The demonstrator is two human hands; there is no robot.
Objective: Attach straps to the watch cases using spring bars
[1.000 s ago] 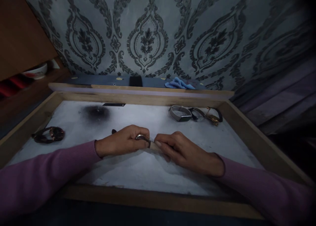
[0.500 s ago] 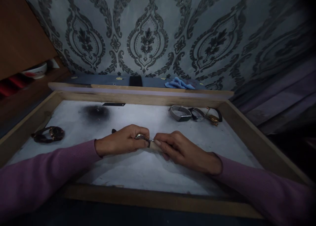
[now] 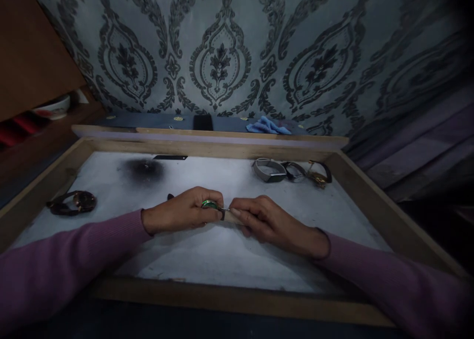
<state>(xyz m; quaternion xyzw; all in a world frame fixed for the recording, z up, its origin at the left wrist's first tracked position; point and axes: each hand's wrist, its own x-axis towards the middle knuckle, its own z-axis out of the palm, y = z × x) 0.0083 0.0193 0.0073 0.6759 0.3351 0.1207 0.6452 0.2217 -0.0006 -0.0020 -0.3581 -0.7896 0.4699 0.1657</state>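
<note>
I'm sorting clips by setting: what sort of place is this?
Probably a room in a home, with a spot for handling watches: the left hand holds a watch over a shallow wooden tray, other wristwatches lie in it, and an ornate patterned covering rises behind.

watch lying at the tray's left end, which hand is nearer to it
Left. The left hand is right of the watch, not touching it; the right hand is farther right, past the left.
</note>
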